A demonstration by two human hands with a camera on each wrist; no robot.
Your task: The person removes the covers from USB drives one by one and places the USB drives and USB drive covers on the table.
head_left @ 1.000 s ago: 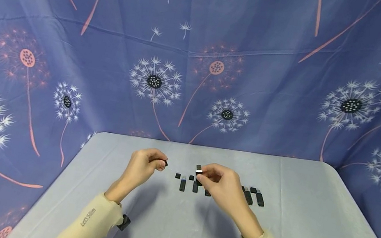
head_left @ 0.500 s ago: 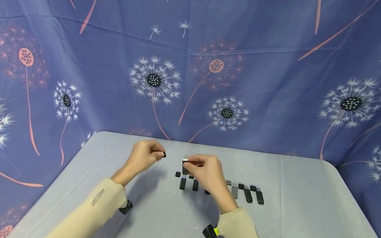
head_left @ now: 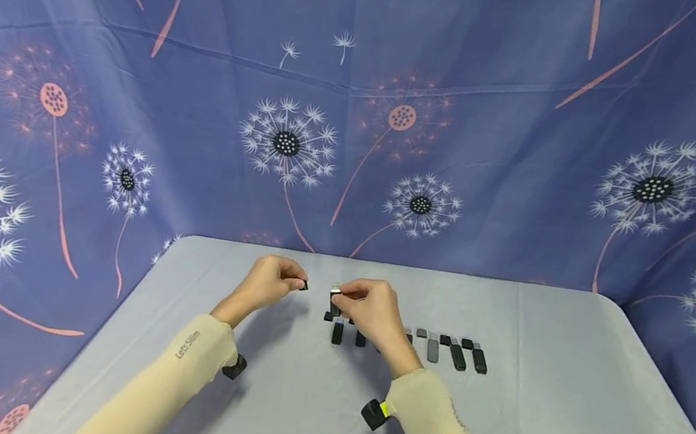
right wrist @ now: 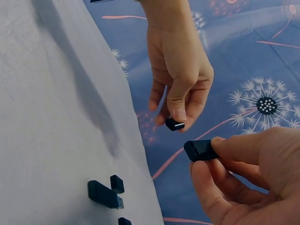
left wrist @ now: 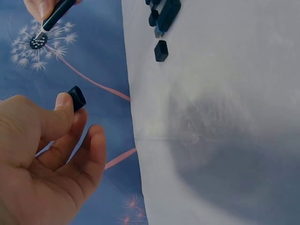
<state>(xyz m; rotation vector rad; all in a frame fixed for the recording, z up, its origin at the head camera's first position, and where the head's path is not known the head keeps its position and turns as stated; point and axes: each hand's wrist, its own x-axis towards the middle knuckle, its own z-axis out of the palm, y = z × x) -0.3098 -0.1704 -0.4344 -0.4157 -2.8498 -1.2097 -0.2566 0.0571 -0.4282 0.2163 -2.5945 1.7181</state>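
Note:
My left hand pinches a small black USB stick cap between thumb and fingers, above the table's far left half. To its right, my right hand holds a black USB stick between thumb and fingers, its metal plug pointing up in the head view. A gap separates cap and stick. In the right wrist view the held stick shows its blunt end, and the left hand's cap is just beyond. Below the right hand, several uncapped sticks lie in a row, partly hidden by that hand and wrist.
On the pale cloth-covered table, the row includes a black stick at its left end, a grey stick, and a black stick at its right end. Loose caps lie behind them, including a grey cap. A patterned blue curtain hangs behind.
My right hand has moved left with its USB stick, closer to the left hand, uncovering the grey stick in the row. The left hand has stayed nearly in place with the cap.

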